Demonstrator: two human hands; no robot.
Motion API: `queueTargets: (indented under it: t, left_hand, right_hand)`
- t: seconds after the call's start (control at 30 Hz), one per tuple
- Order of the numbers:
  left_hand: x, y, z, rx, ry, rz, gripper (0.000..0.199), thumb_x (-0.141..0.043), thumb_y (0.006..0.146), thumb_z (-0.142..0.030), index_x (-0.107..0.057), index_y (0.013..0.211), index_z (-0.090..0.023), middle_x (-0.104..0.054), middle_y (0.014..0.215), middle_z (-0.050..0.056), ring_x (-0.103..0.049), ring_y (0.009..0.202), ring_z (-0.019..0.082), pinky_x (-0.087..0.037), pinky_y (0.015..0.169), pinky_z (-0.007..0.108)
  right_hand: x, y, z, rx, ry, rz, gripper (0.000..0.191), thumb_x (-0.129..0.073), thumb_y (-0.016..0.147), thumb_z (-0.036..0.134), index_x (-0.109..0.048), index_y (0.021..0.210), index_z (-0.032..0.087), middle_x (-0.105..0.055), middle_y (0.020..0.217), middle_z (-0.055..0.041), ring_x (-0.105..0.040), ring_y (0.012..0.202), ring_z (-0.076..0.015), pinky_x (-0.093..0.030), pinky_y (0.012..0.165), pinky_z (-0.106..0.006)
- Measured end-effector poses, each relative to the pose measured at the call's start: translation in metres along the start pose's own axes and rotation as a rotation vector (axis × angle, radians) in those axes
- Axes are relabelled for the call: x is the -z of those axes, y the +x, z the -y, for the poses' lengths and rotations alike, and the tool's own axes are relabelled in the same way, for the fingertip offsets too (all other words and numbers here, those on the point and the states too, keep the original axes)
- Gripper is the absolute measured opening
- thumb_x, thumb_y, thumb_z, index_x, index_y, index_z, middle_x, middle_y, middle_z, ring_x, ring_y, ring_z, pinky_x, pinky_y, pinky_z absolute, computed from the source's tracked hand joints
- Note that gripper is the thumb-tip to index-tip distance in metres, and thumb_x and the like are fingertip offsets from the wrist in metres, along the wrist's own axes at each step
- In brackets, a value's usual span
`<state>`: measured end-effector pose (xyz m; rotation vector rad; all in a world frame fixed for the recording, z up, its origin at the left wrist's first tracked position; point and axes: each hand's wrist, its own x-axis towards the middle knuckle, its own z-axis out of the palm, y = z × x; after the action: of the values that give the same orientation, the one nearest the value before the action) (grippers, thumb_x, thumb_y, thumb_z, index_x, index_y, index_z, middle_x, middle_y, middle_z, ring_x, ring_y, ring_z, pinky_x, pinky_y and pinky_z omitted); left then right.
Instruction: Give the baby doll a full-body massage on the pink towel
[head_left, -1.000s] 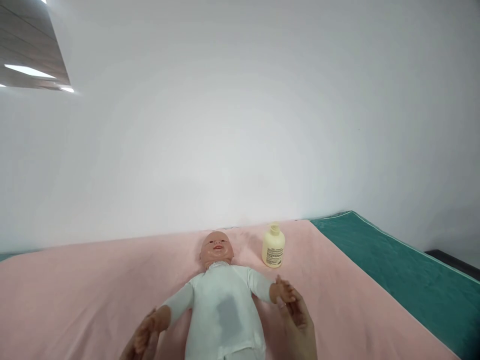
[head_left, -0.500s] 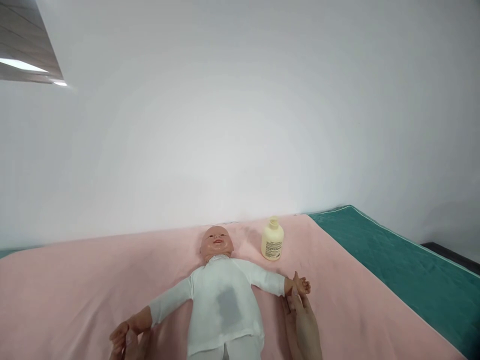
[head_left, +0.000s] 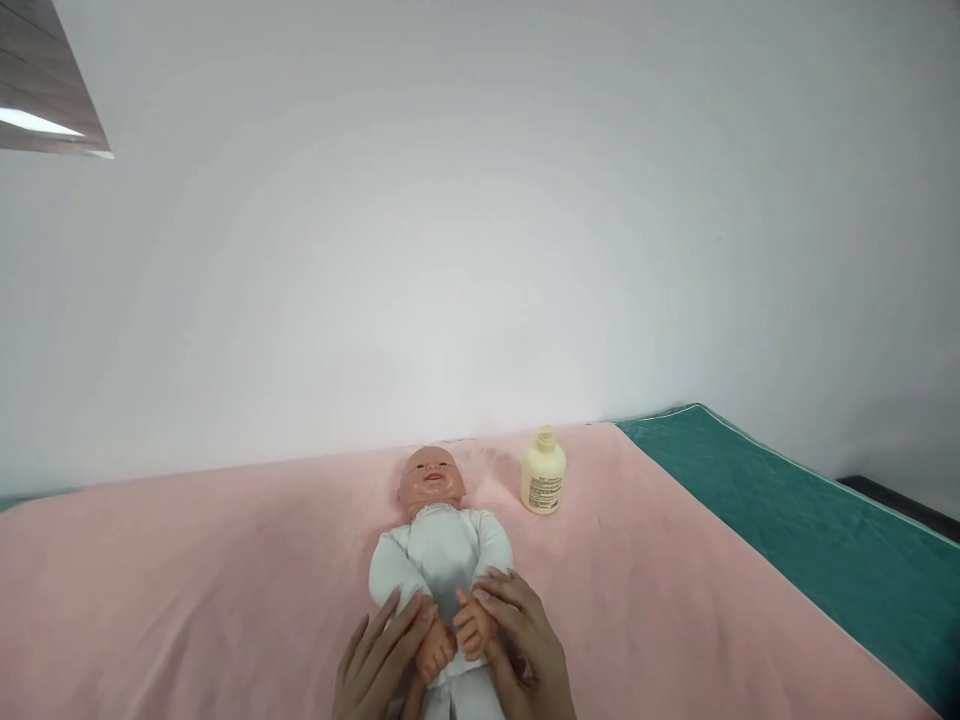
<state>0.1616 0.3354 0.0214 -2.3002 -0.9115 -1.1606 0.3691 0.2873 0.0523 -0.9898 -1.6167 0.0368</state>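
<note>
A baby doll in a white long-sleeved top lies on its back on the pink cloth, head away from me. Its two arms are bent in over its belly, and its small hands nearly meet there. My left hand is closed round the doll's wrist on the left, fingers over the top. Round the other wrist, my right hand is closed too, its thumb below the doll's hand. Part of the grey patch on the top's front is covered by the arms.
A pale yellow bottle with printed text stands to the right of the doll's head. Green cloth shows along the right side, beyond the pink one. A white wall rises behind, and a dark edge appears at far right.
The doll's arms were stretched out to both sides; now they are folded inward over its belly. Both my hands moved toward the middle with its wrists.
</note>
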Motion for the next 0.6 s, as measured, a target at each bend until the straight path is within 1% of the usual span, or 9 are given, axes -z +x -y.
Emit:
queueTargets:
  t: [0.1,0.2,0.37,0.43,0.47,0.5,0.53,0.57,0.6]
  left_hand:
    - [0.004,0.005,0.001,-0.052,0.067,0.006,0.042,-0.051,0.084,-0.021,-0.055,0.126,-0.020,-0.070,0.117,0.001,-0.060,0.113,0.021,-0.035,0.100,0.034]
    - [0.009,0.010,-0.004,-0.067,0.076,0.001,0.042,-0.051,0.083,-0.020,-0.055,0.125,-0.018,-0.071,0.116,0.002,-0.061,0.112,0.021,-0.035,0.099,0.035]
    - [0.007,0.008,-0.001,-0.058,0.040,-0.016,0.045,-0.054,0.082,-0.019,-0.056,0.126,-0.019,-0.070,0.119,0.002,-0.058,0.118,0.021,-0.038,0.101,0.033]
    - [0.006,0.004,0.000,-0.029,-0.036,-0.017,0.045,-0.058,0.081,-0.020,-0.058,0.126,-0.021,-0.069,0.120,0.000,-0.058,0.120,0.019,-0.041,0.100,0.029]
    - [0.006,0.002,-0.002,0.020,-0.113,-0.010,0.043,-0.059,0.081,-0.020,-0.059,0.124,-0.023,-0.069,0.121,0.000,-0.057,0.121,0.019,-0.044,0.100,0.028]
    - [0.007,0.001,-0.004,0.117,-0.217,-0.007,0.040,-0.060,0.082,-0.022,-0.062,0.122,-0.024,-0.068,0.121,0.000,-0.057,0.121,0.019,-0.046,0.099,0.028]
    - [0.009,-0.001,-0.007,0.283,-0.339,-0.010,0.036,-0.061,0.082,-0.026,-0.064,0.117,-0.025,-0.069,0.121,-0.001,-0.058,0.121,0.020,-0.048,0.098,0.028]
    - [0.011,-0.002,-0.009,0.500,-0.454,-0.022,0.032,-0.062,0.082,-0.030,-0.067,0.113,-0.026,-0.069,0.119,-0.001,-0.060,0.119,0.021,-0.050,0.097,0.029]
    - [0.014,-0.003,-0.012,0.721,-0.543,-0.035,0.030,-0.062,0.082,-0.035,-0.069,0.109,-0.026,-0.071,0.117,0.000,-0.062,0.116,0.023,-0.053,0.094,0.031]
  right_hand:
    - [0.001,0.005,0.000,0.115,-0.104,0.041,0.038,-0.052,0.092,0.010,-0.058,0.125,0.028,-0.064,0.119,-0.0047,-0.057,0.117,-0.0183,-0.041,0.110,-0.038]
    - [0.001,0.008,0.002,0.165,-0.141,0.063,0.036,-0.051,0.092,0.008,-0.060,0.121,0.027,-0.065,0.116,-0.0039,-0.057,0.117,-0.0168,-0.039,0.111,-0.037]
    - [-0.001,0.006,0.000,0.152,-0.144,0.073,0.037,-0.053,0.091,0.009,-0.061,0.121,0.029,-0.066,0.117,-0.0028,-0.057,0.118,-0.0163,-0.038,0.112,-0.038]
    - [-0.001,0.004,-0.002,0.137,-0.120,0.086,0.039,-0.054,0.091,0.009,-0.060,0.123,0.030,-0.067,0.118,-0.0018,-0.057,0.119,-0.0163,-0.037,0.112,-0.038]
    - [0.000,0.003,-0.002,0.111,-0.099,0.093,0.039,-0.054,0.091,0.010,-0.060,0.124,0.031,-0.067,0.119,-0.0012,-0.057,0.119,-0.0165,-0.037,0.112,-0.039]
    - [0.001,0.002,-0.001,0.060,-0.069,0.091,0.039,-0.055,0.092,0.012,-0.061,0.124,0.033,-0.067,0.120,-0.0009,-0.057,0.119,-0.0172,-0.037,0.112,-0.040]
    - [0.003,0.002,0.000,-0.025,-0.025,0.074,0.036,-0.056,0.092,0.015,-0.062,0.123,0.033,-0.066,0.121,-0.0009,-0.057,0.119,-0.0186,-0.038,0.112,-0.041]
    - [0.005,0.003,0.002,-0.146,0.030,0.043,0.033,-0.057,0.091,0.020,-0.064,0.121,0.033,-0.066,0.122,-0.0015,-0.057,0.119,-0.0204,-0.039,0.111,-0.041]
    - [0.008,0.005,0.005,-0.301,0.094,-0.006,0.030,-0.059,0.091,0.025,-0.065,0.120,0.032,-0.065,0.123,-0.0023,-0.058,0.119,-0.0226,-0.043,0.108,-0.042]
